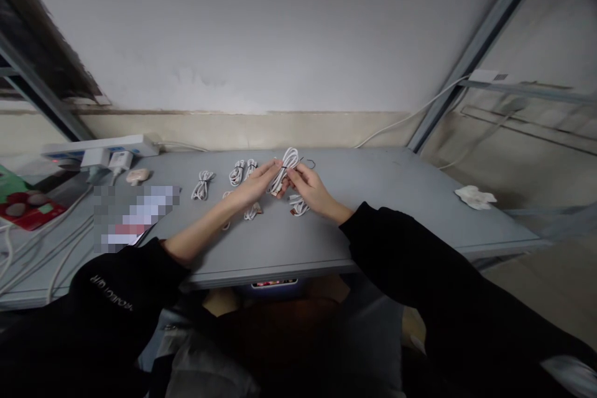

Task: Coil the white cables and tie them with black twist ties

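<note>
Between my two hands, raised over the middle of the desk, is a coiled white cable (291,158) with a dark tie around its middle. My left hand (261,181) pinches it from the left, and my right hand (308,185) closes on it from the right. Beneath and around them lie more bundled white cables: one bundle (203,186) off to the left, a pair (237,172) behind my left hand, one (252,211) in front, and another (299,204) under my right hand. A thin black tie (311,163) rests behind my right hand.
On the left of the grey desk (401,199) stand a power strip (140,145) with plugged-in chargers, a small pale case (138,176), a blurred-out flat object (140,217), loose cords and a red package (30,210). Crumpled tissue (476,197) lies at right. Metal posts flank the desk.
</note>
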`<state>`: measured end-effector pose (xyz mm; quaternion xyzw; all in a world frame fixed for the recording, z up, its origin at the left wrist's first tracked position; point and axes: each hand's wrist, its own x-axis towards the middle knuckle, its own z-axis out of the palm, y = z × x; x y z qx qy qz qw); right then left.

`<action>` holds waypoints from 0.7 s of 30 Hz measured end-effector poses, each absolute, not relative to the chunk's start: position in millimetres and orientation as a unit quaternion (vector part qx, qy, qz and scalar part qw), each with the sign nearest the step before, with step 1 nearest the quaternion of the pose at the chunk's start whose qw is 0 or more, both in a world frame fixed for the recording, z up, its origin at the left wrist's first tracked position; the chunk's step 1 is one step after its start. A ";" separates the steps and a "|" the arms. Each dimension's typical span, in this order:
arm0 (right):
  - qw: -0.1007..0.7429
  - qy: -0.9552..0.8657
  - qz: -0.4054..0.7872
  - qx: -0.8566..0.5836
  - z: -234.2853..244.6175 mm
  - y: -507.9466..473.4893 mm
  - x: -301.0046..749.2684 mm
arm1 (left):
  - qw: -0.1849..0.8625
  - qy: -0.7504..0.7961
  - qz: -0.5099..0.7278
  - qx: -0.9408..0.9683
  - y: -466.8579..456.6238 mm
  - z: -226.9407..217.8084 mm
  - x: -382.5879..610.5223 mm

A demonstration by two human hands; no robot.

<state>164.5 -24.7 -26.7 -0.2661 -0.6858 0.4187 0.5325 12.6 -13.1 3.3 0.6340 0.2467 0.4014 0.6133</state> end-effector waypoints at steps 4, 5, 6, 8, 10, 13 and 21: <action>0.537 -0.695 0.387 -0.280 -23.2 -26.6 164.0 | 0.575 0.287 0.413 0.645 -16.7 3.0 13.2; 0.538 -0.704 0.356 -0.297 -22.7 -27.5 164.6 | 0.577 0.295 0.419 0.637 -17.7 2.4 14.4; 0.535 -0.715 0.324 -0.313 -22.3 -28.4 165.4 | 0.579 0.299 0.425 0.628 -18.5 1.6 15.7; 0.519 -0.741 0.259 -0.338 -21.7 -30.1 167.4 | 0.583 0.303 0.437 0.615 -19.6 -0.2 18.5; 0.501 -0.764 0.205 -0.351 -21.5 -31.3 169.0 | 0.576 0.313 0.447 0.609 -20.0 -1.4 20.6; 0.488 -0.776 0.172 -0.361 -22.1 -31.3 168.8 | 0.546 0.338 0.460 0.613 -20.9 -2.4 22.2; 0.490 -0.694 0.428 -0.309 -19.8 -26.5 164.6 | 0.494 0.339 0.492 0.632 -23.7 -8.6 23.4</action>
